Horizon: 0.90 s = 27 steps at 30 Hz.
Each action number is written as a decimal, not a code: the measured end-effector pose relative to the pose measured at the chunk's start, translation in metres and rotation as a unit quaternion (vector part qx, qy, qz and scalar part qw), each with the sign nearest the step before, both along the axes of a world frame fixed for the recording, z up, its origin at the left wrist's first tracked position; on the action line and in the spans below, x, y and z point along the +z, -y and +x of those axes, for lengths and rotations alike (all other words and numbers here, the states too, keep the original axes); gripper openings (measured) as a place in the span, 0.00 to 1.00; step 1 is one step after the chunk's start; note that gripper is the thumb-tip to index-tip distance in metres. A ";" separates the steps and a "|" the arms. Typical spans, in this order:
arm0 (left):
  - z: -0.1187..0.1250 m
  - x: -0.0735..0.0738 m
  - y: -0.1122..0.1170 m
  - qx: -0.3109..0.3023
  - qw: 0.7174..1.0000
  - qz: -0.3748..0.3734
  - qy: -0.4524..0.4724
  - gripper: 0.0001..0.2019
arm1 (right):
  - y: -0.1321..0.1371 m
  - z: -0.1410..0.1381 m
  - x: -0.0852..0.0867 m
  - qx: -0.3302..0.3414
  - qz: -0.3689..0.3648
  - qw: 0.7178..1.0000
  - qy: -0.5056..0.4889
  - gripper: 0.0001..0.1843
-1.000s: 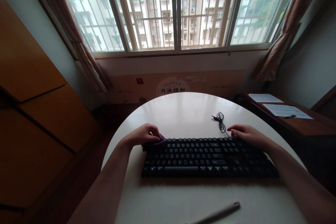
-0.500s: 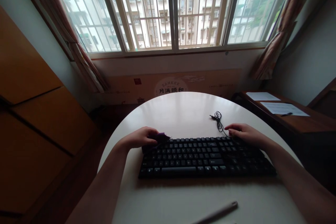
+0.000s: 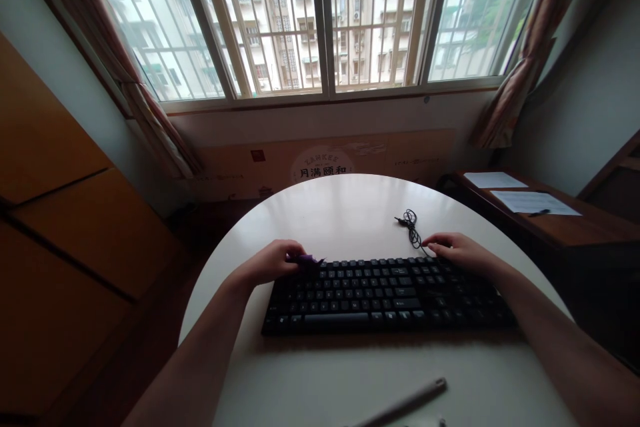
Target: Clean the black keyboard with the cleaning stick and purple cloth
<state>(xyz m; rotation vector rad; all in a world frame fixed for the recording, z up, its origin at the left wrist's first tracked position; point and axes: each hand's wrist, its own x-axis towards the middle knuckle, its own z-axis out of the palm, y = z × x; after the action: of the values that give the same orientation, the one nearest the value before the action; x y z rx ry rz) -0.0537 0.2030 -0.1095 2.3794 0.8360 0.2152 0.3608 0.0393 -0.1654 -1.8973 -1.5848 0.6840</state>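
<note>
A black full-size keyboard (image 3: 350, 297) lies across the white round table (image 3: 320, 373). My left hand (image 3: 273, 261) is at its far left corner, pinching a bunched purple cloth (image 3: 303, 260) with a frayed dark edge against the top keys. At the far right side, my right hand (image 3: 460, 252) grips the keyboard's back edge, the palm over the number-pad end; part of its grip is hidden. A coiled black cable (image 3: 412, 227) runs from behind the keyboard and lies just beyond the right fingertips.
A grey stick-like tool (image 3: 405, 403) lies near the table's front edge, partly cut off by the frame. To the right, a brown desk (image 3: 570, 230) bears paper sheets (image 3: 535, 201) and a pen (image 3: 539, 213). Wooden cabinets (image 3: 60, 240) stand at left.
The view has shifted slightly. The purple cloth looks more bunched under my left hand, which stays at the keyboard's left corner. My right hand keeps its place on the keyboard.
</note>
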 end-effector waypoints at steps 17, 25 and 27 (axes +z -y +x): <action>0.024 -0.018 0.003 -0.022 0.998 0.023 0.060 0.09 | -0.005 0.001 -0.004 -0.008 0.006 1.000 0.004 0.22; 0.031 -0.009 0.012 0.007 0.997 0.078 -0.010 0.08 | -0.006 0.001 -0.005 -0.013 0.015 1.000 -0.001 0.22; 0.032 -0.007 0.014 0.009 0.996 0.085 -0.029 0.09 | -0.006 0.001 -0.005 -0.013 0.014 1.000 0.001 0.22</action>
<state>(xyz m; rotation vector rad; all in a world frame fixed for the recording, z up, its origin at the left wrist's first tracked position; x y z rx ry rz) -0.0212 0.1886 -0.1164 2.5487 0.8978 0.2353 0.3620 0.0456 -0.1703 -1.8966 -1.5609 0.6457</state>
